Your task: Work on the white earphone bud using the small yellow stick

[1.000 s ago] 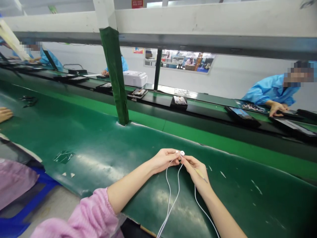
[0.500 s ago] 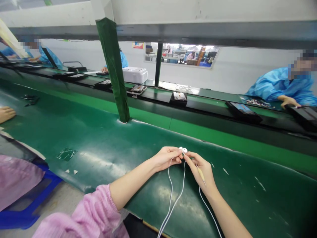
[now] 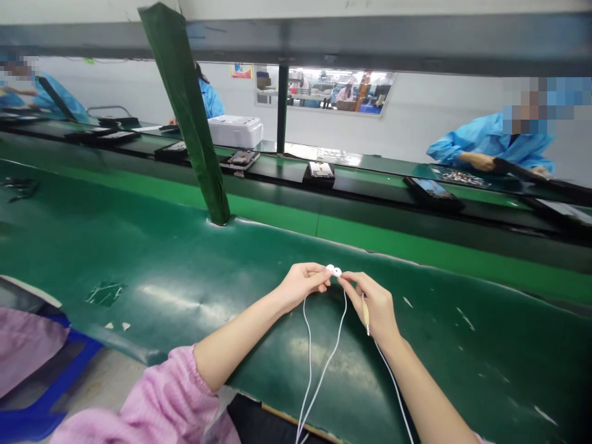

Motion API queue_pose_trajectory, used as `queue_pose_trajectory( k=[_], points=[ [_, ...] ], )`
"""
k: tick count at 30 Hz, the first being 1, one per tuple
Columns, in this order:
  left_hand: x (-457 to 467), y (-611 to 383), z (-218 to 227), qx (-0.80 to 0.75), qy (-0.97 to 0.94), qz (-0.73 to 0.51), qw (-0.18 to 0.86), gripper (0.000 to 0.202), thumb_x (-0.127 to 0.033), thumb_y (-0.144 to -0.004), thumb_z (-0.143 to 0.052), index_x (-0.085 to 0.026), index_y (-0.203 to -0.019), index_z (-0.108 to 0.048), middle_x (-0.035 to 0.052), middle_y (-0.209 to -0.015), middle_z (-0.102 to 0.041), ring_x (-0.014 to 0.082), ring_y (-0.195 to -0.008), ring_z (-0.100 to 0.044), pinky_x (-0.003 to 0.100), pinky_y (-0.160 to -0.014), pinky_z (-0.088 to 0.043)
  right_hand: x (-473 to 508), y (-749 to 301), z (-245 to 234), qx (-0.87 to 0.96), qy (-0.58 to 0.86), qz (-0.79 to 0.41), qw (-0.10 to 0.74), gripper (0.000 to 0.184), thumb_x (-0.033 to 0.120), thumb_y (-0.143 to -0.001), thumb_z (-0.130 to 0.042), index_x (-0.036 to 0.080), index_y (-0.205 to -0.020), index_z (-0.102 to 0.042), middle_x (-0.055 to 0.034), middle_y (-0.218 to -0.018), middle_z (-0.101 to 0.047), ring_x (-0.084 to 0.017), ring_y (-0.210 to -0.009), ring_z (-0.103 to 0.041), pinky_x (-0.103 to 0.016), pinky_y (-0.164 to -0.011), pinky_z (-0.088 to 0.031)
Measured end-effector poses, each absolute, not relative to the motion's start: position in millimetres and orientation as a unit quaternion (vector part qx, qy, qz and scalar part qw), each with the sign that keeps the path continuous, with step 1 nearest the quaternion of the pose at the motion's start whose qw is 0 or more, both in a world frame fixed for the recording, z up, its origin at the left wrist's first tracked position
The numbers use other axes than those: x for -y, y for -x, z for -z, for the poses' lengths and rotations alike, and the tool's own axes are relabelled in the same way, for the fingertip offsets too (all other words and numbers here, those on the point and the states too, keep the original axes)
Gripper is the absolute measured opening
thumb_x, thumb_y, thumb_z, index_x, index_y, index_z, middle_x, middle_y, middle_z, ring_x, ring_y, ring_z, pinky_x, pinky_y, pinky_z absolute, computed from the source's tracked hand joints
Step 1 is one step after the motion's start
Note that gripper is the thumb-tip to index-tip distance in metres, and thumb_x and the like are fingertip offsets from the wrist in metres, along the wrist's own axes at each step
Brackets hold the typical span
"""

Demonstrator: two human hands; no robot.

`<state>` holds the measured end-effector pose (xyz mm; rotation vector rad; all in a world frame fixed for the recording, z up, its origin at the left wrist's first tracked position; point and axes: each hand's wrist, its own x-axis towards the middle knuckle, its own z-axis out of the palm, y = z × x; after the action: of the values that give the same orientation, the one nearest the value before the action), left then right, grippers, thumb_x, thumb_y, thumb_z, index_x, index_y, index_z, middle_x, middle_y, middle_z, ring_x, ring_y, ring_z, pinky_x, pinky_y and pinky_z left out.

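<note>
My left hand [image 3: 300, 285] and my right hand [image 3: 372, 303] meet over a dark green mat [image 3: 152, 271], fingertips pinched together. Between them sit two white earbuds [image 3: 333, 271], side by side. Each hand pinches one bud. Their thin white cables [image 3: 319, 364] hang down from the hands toward me and run off the bottom edge. A third strand of cable passes under my right palm, where a small yellowish inline piece [image 3: 365, 313] shows. My left forearm comes out of a pink sleeve [image 3: 157, 401].
A green-wrapped post [image 3: 189, 117] rises from the mat at left. Behind it a conveyor belt [image 3: 351, 203] carries dark trays [image 3: 319, 174]. A white box [image 3: 235, 131] stands farther back. People in blue coats [image 3: 490, 145] work across the line. A blue stool [image 3: 41, 394] is at lower left.
My hands stay pinched on the earbuds. The view has shifted right, and a hand at the left edge is out of view now. The person at far right has moved their arms.
</note>
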<state>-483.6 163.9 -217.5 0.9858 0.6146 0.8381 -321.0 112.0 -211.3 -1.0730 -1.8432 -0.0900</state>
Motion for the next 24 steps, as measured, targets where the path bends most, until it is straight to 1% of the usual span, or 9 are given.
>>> queue_pose_trajectory(
  k=[4, 8, 17, 24],
  points=[
    [-163.4, 481.1, 220.1, -0.298, -0.497, -0.414, 0.702, 0.057, -0.057, -0.056, -0.083, -0.008, -0.080, -0.066, 0.0008, -0.063, -0.058, 0.0068, -0.052, -0.047, 0.023, -0.055, -0.036, -113.3, 324.3, 212.5, 0.759, 0.440, 0.039, 0.478, 0.037, 0.043, -0.107, -0.041, 0.015, -0.095, -0.062, -0.0005, -0.069, -0.057, -0.010, -0.045, -0.043, -0.021, -0.047, -0.040],
    [-162.1, 480.1, 220.7, -0.307, -0.522, -0.424, 0.673, 0.050, -0.054, -0.060, -0.079, -0.009, -0.077, -0.066, 0.0003, -0.062, -0.058, 0.0070, -0.051, -0.046, 0.023, -0.054, -0.036, -112.5, 326.2, 213.7, 0.765, 0.438, 0.036, 0.470, 0.042, 0.045, -0.107, -0.039, 0.015, -0.089, -0.061, -0.0012, -0.070, -0.057, -0.011, -0.047, -0.046, -0.021, -0.047, -0.039],
    [-162.3, 479.2, 226.8, -0.330, -0.542, -0.418, 0.650, 0.055, -0.061, -0.062, -0.074, -0.009, -0.079, -0.065, 0.0025, -0.064, -0.059, 0.0081, -0.052, -0.047, 0.023, -0.053, -0.037, -111.5, 326.5, 210.6, 0.761, 0.440, 0.055, 0.474, 0.042, 0.043, -0.108, -0.040, 0.015, -0.086, -0.062, -0.0021, -0.068, -0.058, -0.012, -0.048, -0.051, -0.022, -0.050, -0.042],
    [-161.1, 480.4, 219.8, -0.333, -0.555, -0.382, 0.660, 0.060, -0.068, -0.060, -0.070, -0.011, -0.076, -0.060, -0.0006, -0.059, -0.053, 0.0069, -0.050, -0.042, 0.022, -0.051, -0.033, -111.8, 323.9, 211.7, 0.764, 0.434, 0.057, 0.474, 0.039, 0.040, -0.108, -0.040, 0.015, -0.087, -0.061, -0.0044, -0.075, -0.062, -0.014, -0.057, -0.057, -0.022, -0.056, -0.045]
  ],
)
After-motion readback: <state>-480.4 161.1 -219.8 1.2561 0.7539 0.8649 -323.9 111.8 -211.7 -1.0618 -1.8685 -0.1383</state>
